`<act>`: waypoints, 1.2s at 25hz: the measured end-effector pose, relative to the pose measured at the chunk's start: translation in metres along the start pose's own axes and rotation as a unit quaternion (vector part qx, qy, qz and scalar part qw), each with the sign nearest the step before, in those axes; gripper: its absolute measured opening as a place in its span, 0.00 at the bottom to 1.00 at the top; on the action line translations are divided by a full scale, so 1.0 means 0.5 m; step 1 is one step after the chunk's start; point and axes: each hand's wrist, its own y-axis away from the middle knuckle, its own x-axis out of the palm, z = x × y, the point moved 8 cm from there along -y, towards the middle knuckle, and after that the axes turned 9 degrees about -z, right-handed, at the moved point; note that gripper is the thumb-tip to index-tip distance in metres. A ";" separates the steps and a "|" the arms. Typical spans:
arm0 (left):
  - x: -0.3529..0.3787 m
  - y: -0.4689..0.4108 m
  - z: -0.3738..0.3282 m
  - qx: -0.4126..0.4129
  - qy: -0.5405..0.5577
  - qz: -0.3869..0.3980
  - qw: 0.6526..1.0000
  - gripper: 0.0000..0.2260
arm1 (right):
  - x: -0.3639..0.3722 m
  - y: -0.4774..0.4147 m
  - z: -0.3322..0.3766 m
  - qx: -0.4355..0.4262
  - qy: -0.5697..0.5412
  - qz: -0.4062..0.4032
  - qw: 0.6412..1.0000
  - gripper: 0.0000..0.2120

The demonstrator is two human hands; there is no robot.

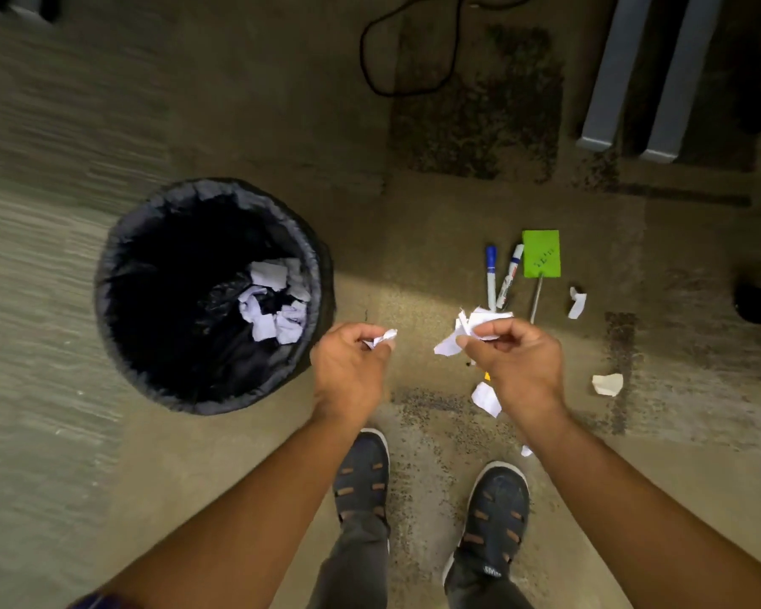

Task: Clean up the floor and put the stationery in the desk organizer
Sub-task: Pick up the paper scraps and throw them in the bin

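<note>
My left hand (348, 367) pinches a small crumpled paper scrap (383, 337) just right of the black-lined waste bin (119, 274), which holds several crumpled papers (273, 301). My right hand (515, 362) grips a larger bunch of white paper scraps (471, 327) above the carpet. On the floor beyond lie a blue-capped pen (491, 274), a marker (511, 274), a thin metal pen (536, 301) and a green sticky note (541, 253). Loose scraps lie on the floor: one (487, 398) under my right wrist, one (577, 302) and one (607, 384) to the right.
My two feet in dark sandals (363, 472) (497, 507) stand on the carpet below my hands. A black cable (407, 50) loops at the top. Grey metal furniture legs (633, 81) stand at the upper right, and a dark chair caster (758, 303) sits at the right edge.
</note>
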 end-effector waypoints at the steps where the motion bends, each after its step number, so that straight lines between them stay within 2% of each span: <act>1: -0.041 -0.004 -0.006 -0.003 0.018 -0.022 1.000 0.09 | 0.031 0.023 0.022 -0.006 -0.005 0.011 1.000 0.09; 8: -0.310 -0.065 0.037 -0.073 0.126 -0.163 0.976 0.04 | 0.290 0.171 0.149 -0.070 -0.016 0.107 0.992 0.09; 13: -0.379 -0.105 0.091 -0.140 0.165 -0.199 0.956 0.05 | 0.413 0.215 0.165 -0.115 0.057 0.132 0.983 0.09; 18: -0.390 -0.122 0.089 -0.151 0.163 -0.198 0.955 0.04 | 0.449 0.223 0.171 -0.162 0.119 0.151 0.968 0.09; 21: -0.391 -0.121 0.073 -0.147 0.159 -0.198 0.956 0.09 | 0.452 0.228 0.178 -0.176 0.144 0.172 0.958 0.10; 25: -0.378 -0.117 0.054 -0.136 0.156 -0.204 0.957 0.09 | 0.433 0.218 0.183 -0.192 0.158 0.170 0.954 0.12; 30: -0.351 -0.100 0.011 -0.082 0.153 -0.200 0.964 0.10 | 0.402 0.222 0.184 -0.226 0.153 0.185 0.944 0.21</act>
